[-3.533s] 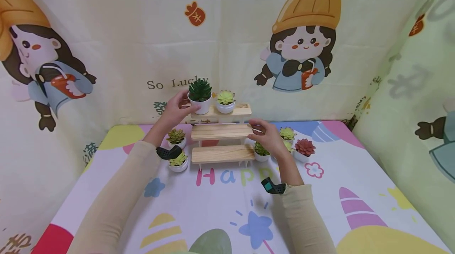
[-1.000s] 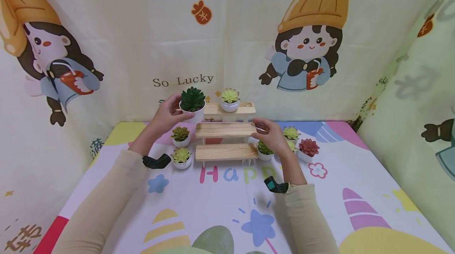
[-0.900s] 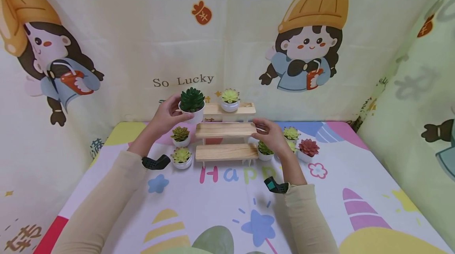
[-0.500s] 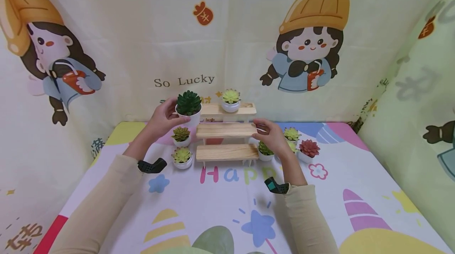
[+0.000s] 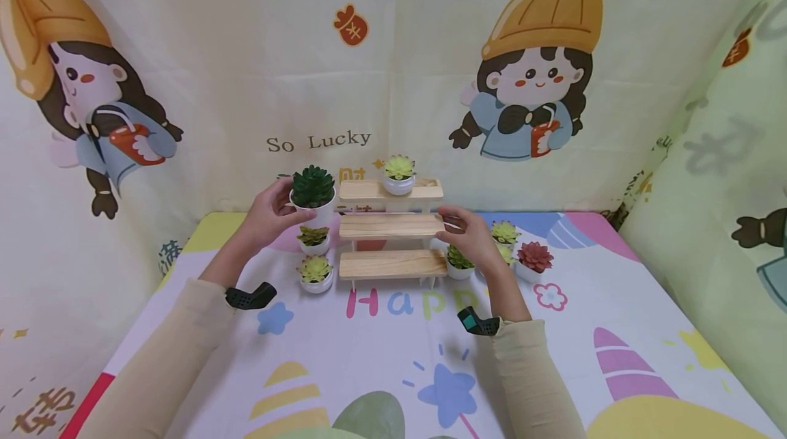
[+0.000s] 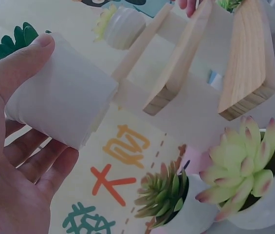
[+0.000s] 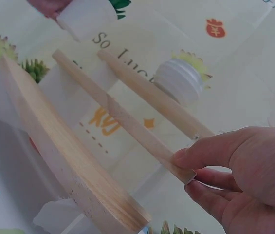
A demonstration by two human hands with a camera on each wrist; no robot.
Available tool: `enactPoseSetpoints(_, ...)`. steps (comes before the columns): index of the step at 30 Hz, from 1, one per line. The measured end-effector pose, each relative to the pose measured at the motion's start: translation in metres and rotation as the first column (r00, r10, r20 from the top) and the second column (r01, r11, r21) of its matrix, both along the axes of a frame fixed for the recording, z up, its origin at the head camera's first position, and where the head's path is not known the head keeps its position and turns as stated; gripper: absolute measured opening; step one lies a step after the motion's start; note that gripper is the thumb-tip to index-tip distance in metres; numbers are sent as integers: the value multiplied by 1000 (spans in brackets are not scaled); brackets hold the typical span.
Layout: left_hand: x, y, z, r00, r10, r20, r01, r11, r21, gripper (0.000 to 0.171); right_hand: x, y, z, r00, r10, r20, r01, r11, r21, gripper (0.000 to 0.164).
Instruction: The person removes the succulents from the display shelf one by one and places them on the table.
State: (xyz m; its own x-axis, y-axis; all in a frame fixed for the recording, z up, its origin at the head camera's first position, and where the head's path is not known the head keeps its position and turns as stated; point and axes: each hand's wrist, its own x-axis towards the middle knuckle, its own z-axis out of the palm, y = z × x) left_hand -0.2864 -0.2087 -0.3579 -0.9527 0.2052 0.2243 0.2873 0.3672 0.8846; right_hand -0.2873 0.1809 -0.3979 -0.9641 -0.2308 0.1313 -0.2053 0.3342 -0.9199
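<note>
My left hand holds a dark green succulent by its white pot, thumb on one side and fingers on the other. The pot is in the air, left of a three-tier wooden stand and above a small brownish-green succulent. With thumb and fingertips, my right hand pinches the right end of the middle shelf. A pale green succulent in a white pot sits on the top shelf, right of its middle.
In front of the brownish-green plant stands a pale succulent. Right of the stand are a green succulent, partly behind my right hand, pale ones and a red one. A patterned cloth covers the table; printed fabric hangs behind.
The left hand has lifted the dark green succulent off the left end of the top shelf and moved it left and down. My right hand keeps its hold on the middle shelf.
</note>
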Motion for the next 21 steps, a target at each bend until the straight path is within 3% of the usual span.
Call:
enactPoseSetpoints(15,11,-13,-11,1000,30,4,-30,999,-31,70,0,0,-1,1000,-11,16,11,1000,5,52)
enactPoseSetpoints(21,14,-18,-15,999,51,16,-50,998,-31,72,8,-4,12,1000,-2,28,2,1000,4,50)
